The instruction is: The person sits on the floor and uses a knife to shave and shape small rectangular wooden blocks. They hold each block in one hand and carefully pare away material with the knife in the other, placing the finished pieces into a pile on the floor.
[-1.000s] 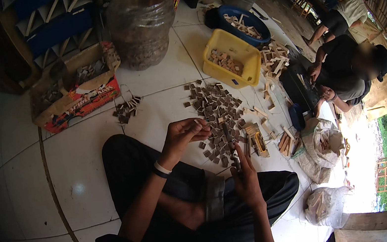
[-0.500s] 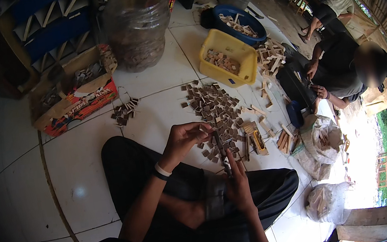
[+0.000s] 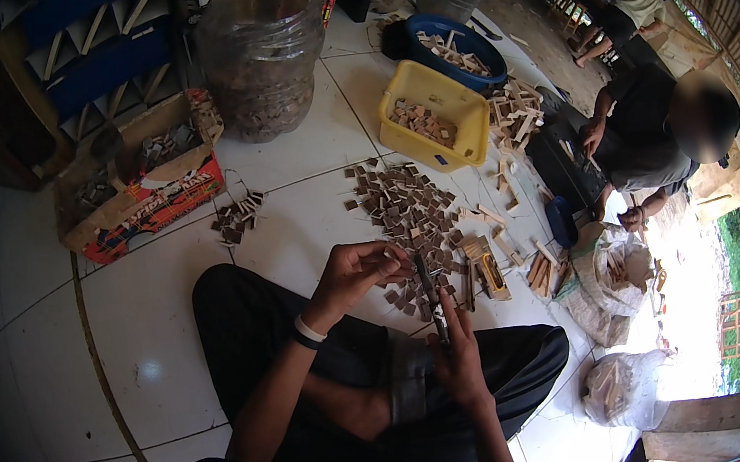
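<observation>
My right hand (image 3: 458, 356) is closed around a long, narrow dark tool (image 3: 429, 291) that points away from me over my lap. Its exact kind does not show. Close to the tool's far end, my left hand (image 3: 353, 276) has thumb and fingers pinched together; whatever is between them is too small to make out. Just beyond both hands, many small brown square pieces (image 3: 405, 211), several with thin pale sticks, lie loosely heaped on the white tiled floor (image 3: 152, 311).
A yellow tub (image 3: 478, 143) and a blue basin (image 3: 497, 54) hold small wooden pieces. A red-printed carton (image 3: 164, 199) stands left of a clear plastic-wrapped container (image 3: 262, 84). Wooden blocks (image 3: 544, 272) and a sack (image 3: 603, 282) lie right. A co-worker (image 3: 651, 127) sits at the right.
My left hand has shifted slightly down beside the tool, and the tool's far end has moved a little to the right. The co-worker's nearer hand has moved down towards the sack.
</observation>
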Motion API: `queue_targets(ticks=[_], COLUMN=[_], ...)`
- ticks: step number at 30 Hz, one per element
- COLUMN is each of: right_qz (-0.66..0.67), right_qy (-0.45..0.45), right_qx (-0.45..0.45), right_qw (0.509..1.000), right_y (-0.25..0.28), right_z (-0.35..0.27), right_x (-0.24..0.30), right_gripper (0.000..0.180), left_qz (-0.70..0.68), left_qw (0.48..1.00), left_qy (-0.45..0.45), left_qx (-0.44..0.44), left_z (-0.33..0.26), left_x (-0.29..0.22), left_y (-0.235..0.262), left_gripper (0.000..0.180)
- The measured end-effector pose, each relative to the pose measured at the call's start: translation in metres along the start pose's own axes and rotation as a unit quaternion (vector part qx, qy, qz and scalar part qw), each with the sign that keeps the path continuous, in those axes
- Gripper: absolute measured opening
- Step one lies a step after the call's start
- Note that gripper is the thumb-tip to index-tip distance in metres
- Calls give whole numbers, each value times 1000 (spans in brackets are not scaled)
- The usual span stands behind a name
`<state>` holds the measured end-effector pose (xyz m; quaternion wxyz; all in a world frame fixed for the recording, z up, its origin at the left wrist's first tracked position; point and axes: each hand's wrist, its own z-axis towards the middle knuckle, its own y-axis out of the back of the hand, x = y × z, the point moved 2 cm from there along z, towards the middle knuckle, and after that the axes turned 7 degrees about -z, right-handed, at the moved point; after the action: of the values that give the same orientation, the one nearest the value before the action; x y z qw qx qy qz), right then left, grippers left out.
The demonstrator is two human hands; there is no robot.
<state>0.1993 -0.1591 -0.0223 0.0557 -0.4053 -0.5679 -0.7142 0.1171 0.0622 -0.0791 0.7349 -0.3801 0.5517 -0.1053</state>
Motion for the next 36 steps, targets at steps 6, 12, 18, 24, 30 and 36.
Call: queue_targets(ticks=[6, 12, 18, 24, 30, 36], right_qz=[2, 0, -14, -18, -38, -30], right_qy=[6, -4, 3, 2, -9, 6], right_qx=[14, 30, 25, 18, 33, 43], right_qw=[1000, 1000, 1000, 1000, 999, 999], right_y=[3, 7, 10, 8, 10, 11], right_z=[2, 1, 0, -1, -6, -7], right_x=[-4, -8, -11, -10, -14, -18], right_gripper=[78, 76, 76, 76, 76, 76], left_qz=[6, 11, 12, 54, 146, 190], left_qw=[1000, 1000, 1000, 998, 986, 977], left_qy=[5, 5, 27, 32, 79, 78], left_qx=[-2, -1, -2, -4, 22, 52], left_z=[0, 0, 0, 1, -1, 0], left_x=[-1, -1, -2, 3, 3, -2], left_y=[1, 1, -1, 2, 10, 11], left_gripper=[28, 27, 23, 23, 25, 26])
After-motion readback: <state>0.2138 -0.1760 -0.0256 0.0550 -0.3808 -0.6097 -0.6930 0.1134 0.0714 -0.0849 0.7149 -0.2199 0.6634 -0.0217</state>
